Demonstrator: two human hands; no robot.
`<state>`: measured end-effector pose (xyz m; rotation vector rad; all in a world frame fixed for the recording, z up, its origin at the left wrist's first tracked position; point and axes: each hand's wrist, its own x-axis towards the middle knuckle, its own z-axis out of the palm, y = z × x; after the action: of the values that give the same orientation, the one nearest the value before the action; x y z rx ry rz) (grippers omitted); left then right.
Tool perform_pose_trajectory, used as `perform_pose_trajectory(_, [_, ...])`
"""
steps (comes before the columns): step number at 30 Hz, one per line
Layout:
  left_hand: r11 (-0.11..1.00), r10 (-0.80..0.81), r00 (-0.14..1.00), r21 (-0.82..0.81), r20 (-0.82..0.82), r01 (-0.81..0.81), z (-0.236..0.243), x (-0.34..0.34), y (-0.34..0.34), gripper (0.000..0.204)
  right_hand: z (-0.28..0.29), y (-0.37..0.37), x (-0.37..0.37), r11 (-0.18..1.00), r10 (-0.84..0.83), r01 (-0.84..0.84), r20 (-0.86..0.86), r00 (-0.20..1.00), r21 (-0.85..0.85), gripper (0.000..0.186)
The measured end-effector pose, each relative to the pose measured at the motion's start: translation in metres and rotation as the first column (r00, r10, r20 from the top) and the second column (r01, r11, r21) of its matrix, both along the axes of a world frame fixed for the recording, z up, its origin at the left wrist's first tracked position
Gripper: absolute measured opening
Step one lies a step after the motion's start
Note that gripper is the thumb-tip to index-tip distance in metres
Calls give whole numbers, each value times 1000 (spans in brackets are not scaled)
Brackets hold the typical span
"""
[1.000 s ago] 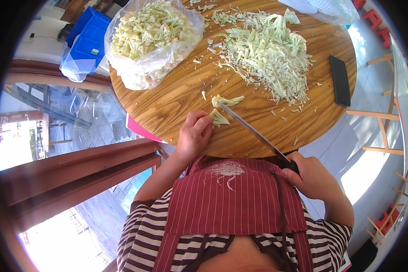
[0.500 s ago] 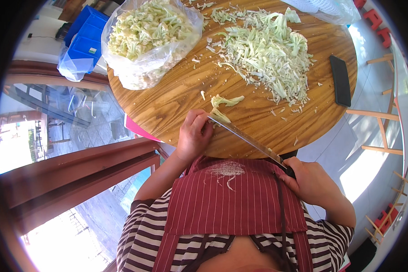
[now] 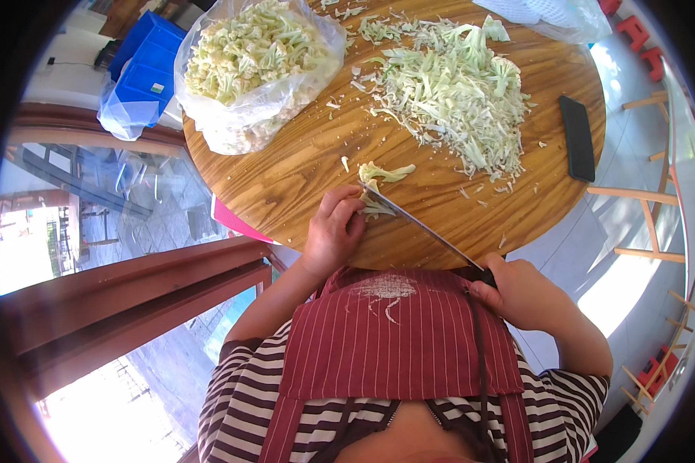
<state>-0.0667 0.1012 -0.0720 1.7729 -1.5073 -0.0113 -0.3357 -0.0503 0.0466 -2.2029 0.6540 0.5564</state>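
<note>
Toward six o'clock on the table point(image 3: 286, 185), the fingers of our left hand point(image 3: 333, 233) pinch a cauliflower piece point(image 3: 374, 207), which we could nick ourselves over if the knife point(image 3: 425, 228), clasped in our right hand point(image 3: 519, 290), slips toward eight o'clock.

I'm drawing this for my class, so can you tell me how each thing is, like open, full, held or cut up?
Left hand: curled, fingers on a cauliflower piece
Right hand: closed around the knife handle
Knife: held, blade tip at the cauliflower
Plastic bag: open, full of cut florets
Trimmings: cut up, heaped loose
Black phone: lying flat
Wooden table: scattered with bits
</note>
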Motion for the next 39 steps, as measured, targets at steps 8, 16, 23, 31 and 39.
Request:
perform_pose_trajectory(8, [996, -87, 993, 39, 74, 84, 5, 10, 15, 27, 7, 0, -8, 979, -169, 169, -14, 986, 114, 39])
perform_pose_trajectory(16, [991, -137, 976, 17, 168, 136, 2, 3, 18, 30, 17, 7, -14, 985, -139, 136, 30, 990, 106, 38])
perform_pose_trajectory(23, [995, -75, 960, -44, 271, 91, -2, 0, 9, 32, 20, 7, -18, 980, -183, 178, 44, 982, 86, 36])
perform_pose_trajectory(31, [966, -255, 949, 102, 185, 240, -1, -5, 14, 28, 18, 6, -24, 987, -144, 140, 55, 988, 76, 34])
perform_pose_trajectory(39, [990, -138, 968, 26, 210, 136, -12, 4, 4, 24, 20, 5, -27, 985, -133, 132, 2, 991, 107, 36])
